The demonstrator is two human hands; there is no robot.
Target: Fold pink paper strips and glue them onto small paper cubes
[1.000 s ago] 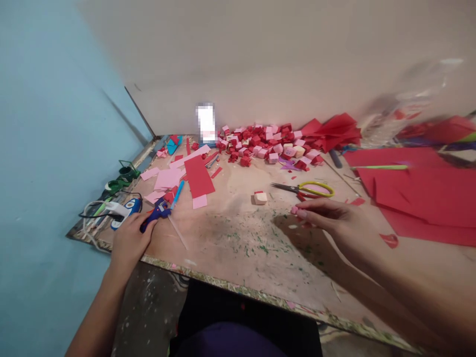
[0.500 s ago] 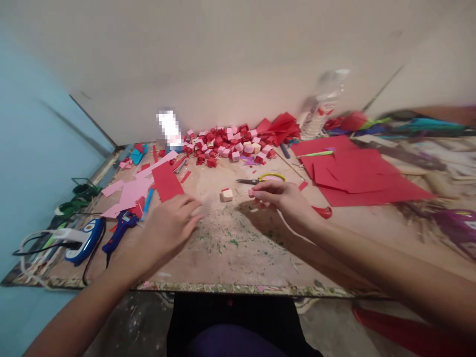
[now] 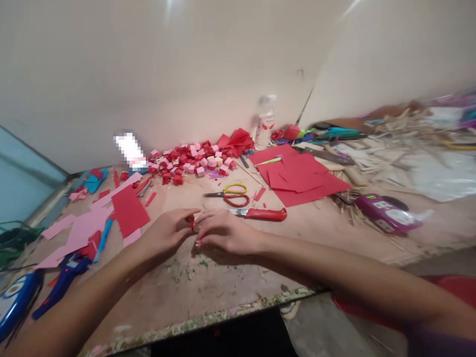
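My left hand (image 3: 169,229) and my right hand (image 3: 226,232) meet low over the middle of the table, fingertips almost touching. Between the left thumb and fingers shows a small red piece (image 3: 192,223), mostly covered. At the right fingertips is a small pink piece (image 3: 198,243), partly hidden under the curled fingers. Whether the two pieces touch, I cannot tell. Just beyond the right hand lie scissors (image 3: 235,194) with yellow and red handles and a red-handled knife (image 3: 266,213). Left of the left hand is a red paper strip (image 3: 130,210).
A heap of small red and pink blocks (image 3: 189,161) lies along the wall, near a plastic bottle (image 3: 265,124). Red paper sheets (image 3: 297,178) and a purple tape dispenser (image 3: 386,213) are on the right. Pink paper (image 3: 87,225) and a blue glue gun (image 3: 63,282) are at left.
The view has swung right. My hands, apart before, have come together. A cream block with red on top, which lay between them, no longer shows. The red-handled knife now shows more fully.
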